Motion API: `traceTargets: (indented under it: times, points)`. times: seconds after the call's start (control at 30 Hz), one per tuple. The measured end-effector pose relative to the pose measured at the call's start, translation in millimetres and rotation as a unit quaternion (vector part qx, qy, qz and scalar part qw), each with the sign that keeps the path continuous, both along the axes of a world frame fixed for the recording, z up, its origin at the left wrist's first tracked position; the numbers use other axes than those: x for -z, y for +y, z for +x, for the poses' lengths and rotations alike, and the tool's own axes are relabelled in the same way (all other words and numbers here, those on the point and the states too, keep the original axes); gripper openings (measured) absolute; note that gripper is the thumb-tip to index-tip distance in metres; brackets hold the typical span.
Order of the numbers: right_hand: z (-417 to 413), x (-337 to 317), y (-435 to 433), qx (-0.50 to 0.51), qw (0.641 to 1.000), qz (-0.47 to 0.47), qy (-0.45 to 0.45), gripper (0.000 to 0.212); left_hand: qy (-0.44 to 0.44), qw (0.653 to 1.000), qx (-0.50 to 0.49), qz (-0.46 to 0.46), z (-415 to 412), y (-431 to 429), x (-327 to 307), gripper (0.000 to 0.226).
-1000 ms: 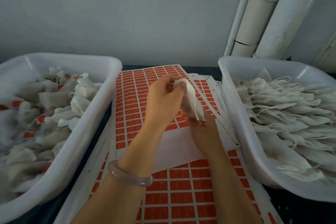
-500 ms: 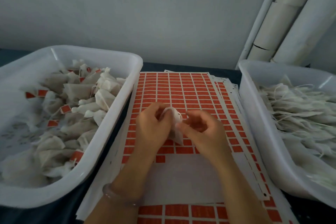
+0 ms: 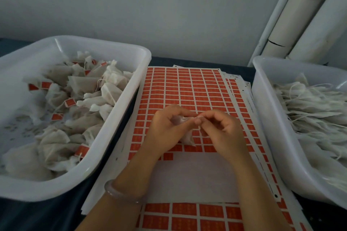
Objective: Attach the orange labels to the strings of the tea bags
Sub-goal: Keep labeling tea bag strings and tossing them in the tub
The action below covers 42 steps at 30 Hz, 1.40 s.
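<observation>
My left hand (image 3: 166,127) grips a white tea bag (image 3: 187,137) above the sheet of orange labels (image 3: 187,90). The bag hangs down between both hands, partly hidden by my fingers. My right hand (image 3: 223,131) pinches the end of the bag's string (image 3: 199,117) between thumb and forefinger, close to my left fingertips. Both hands hover over the lower rows of labels, just above the sheet's bare white strip (image 3: 193,176).
A white tub (image 3: 105,148) on the left holds tea bags with orange labels on their strings. Another white tub (image 3: 266,122) on the right holds unlabelled tea bags. More label sheets lie stacked underneath. White pipes (image 3: 300,24) stand at the back right by the wall.
My hands have come down from above the sheet's far part to its lower rows. The tea bag is now bunched in my left hand, and my right hand has taken the string's end.
</observation>
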State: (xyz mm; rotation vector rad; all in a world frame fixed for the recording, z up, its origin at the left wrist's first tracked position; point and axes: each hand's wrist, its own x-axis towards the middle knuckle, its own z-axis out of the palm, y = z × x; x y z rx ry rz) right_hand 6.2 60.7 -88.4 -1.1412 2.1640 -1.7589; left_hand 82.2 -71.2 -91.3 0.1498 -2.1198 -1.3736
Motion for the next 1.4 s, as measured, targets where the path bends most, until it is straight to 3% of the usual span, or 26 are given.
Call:
traceTargets:
  times: [0.1,0.23,0.4,0.5,0.57,0.6,0.67,0.73,0.9,0.97,1.07,1.13,1.17,1.23,1.33,1.4]
  points:
    - [-0.2,-0.8,0.9,-0.001,1.0,0.012,0.005,0.016,-0.015,0.999,-0.002,-0.036,1.6,-2.5,-0.2,0.005]
    - [-6.2,-3.9,8.7,0.078,0.996,0.014,0.039,0.02,-0.04,0.997,-0.034,-0.057,4.4,-8.8,0.6,0.02]
    - [-5.3,-4.2,6.9,0.14,0.988,0.02,0.057,0.017,-0.013,0.998,-0.042,-0.033,4.0,-5.1,-0.8,0.015]
    - [-1.9,-7.4,4.2,0.205,0.978,0.006,0.036,0.014,0.014,0.998,-0.062,0.031,6.0,-6.8,0.2,0.017]
    - [2.2,-9.4,1.6,0.24,0.97,-0.032,-0.019,0.011,0.019,0.996,-0.072,0.045,6.1,-5.9,0.9,0.023]
    - [5.1,-10.3,-0.8,0.231,0.971,-0.034,-0.055,0.023,0.023,0.996,-0.074,0.038,6.0,-4.2,1.1,0.024]
    - [14.0,-12.2,-7.8,0.158,0.979,0.018,-0.129,0.05,0.039,0.997,-0.06,0.009,5.4,-0.2,-0.4,0.02]
    - [19.9,-12.3,-12.7,0.093,0.974,0.045,-0.204,0.059,0.058,0.997,-0.023,-0.036,5.0,2.5,-2.0,0.008]
    - [11.6,-7.2,-7.9,0.071,0.953,-0.007,-0.295,0.023,0.065,0.988,0.047,-0.13,4.3,7.0,-1.1,0.017]
    - [9.9,-6.8,-5.5,0.094,0.963,-0.065,-0.244,0.017,0.059,0.994,0.042,-0.082,2.8,9.8,-0.9,0.017]
    - [13.9,-10.0,-3.2,0.067,0.988,-0.099,-0.094,0.017,0.033,0.994,-0.012,0.108,0.6,13.7,-5.5,0.023]
    - [15.6,-8.5,-4.0,0.044,0.992,-0.1,-0.064,0.006,0.005,0.981,-0.018,0.193,1.2,11.6,-5.3,0.024]
    - [14.3,-5.7,-4.0,0.046,0.992,-0.1,-0.059,0.012,-0.013,0.976,-0.009,0.217,2.0,9.8,-4.4,0.021]
    - [11.1,-1.2,-3.0,0.043,0.994,-0.089,-0.043,0.019,-0.037,0.972,0.008,0.232,3.2,5.4,-2.3,0.01]
    - [5.5,-1.0,0.0,0.0,0.998,-0.047,-0.049,0.007,-0.042,0.974,0.069,0.211,3.8,3.4,-2.5,0.022]
    - [2.5,-1.2,1.3,-0.059,0.994,-0.032,-0.083,0.026,-0.028,0.974,0.133,0.181,6.2,2.4,-3.5,0.025]
